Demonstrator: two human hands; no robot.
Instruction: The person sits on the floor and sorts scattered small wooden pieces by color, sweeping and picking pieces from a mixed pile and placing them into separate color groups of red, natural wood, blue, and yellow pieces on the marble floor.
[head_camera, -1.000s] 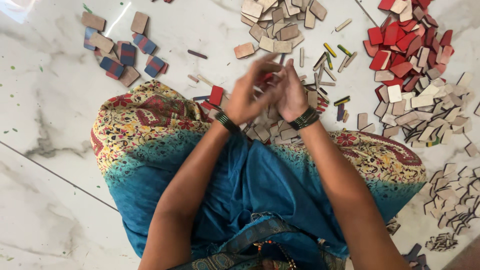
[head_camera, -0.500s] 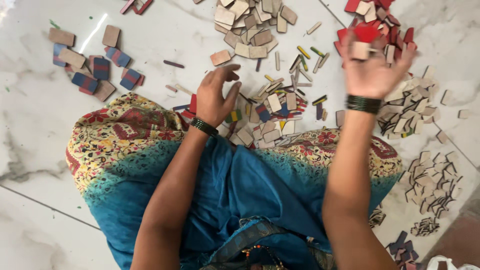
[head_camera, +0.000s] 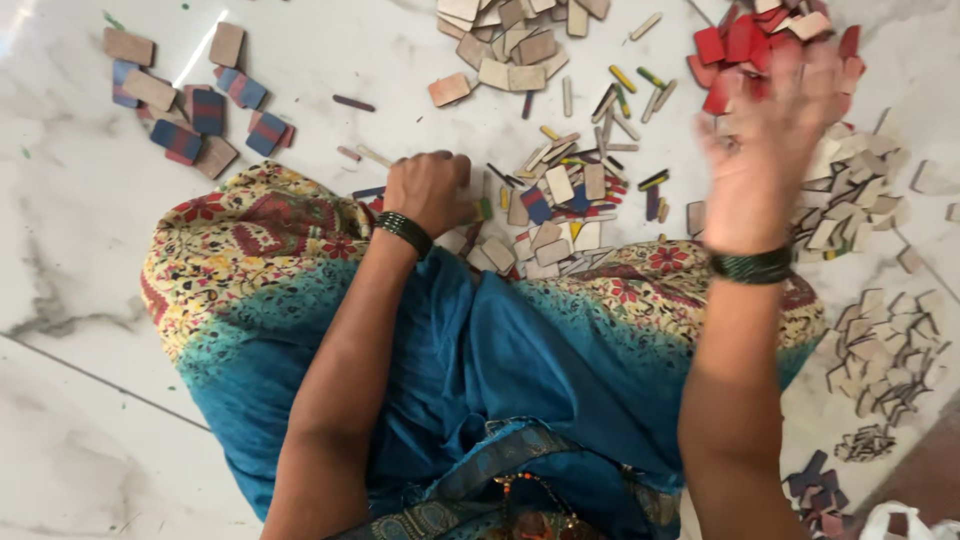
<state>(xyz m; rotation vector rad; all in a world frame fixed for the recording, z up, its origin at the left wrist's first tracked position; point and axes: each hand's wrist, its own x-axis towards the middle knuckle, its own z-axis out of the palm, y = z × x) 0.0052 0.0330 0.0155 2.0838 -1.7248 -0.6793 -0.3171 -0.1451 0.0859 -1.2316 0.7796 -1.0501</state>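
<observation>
The fingers of the left hand (head_camera: 432, 190) are curled into a loose fist at the centre of the frame, knuckles up, resting at the edge of a mixed pile of small wooden pieces (head_camera: 560, 215); whether they pinch anything cannot be told. The fingers of the right hand (head_camera: 765, 150) are spread and blurred, raised in the upper right of the frame over a heap of red tiles (head_camera: 745, 45) and just beside a heap of pale wooden tiles (head_camera: 845, 210); nothing can be made out in their grip. Each wrist wears a dark green bangle (head_camera: 405, 232).

The mixed pile, with thin coloured sticks and small squares, lies on the white marble floor (head_camera: 90, 260) just above the person's lap, which is covered by blue cloth with a floral border (head_camera: 250, 240). At the top centre lies a pile of plain brown tiles (head_camera: 510, 45). In the upper left sits a loose group of blue-and-red striped tiles (head_camera: 185, 115). Pale cut shapes (head_camera: 885, 350) are scattered at the right edge.
</observation>
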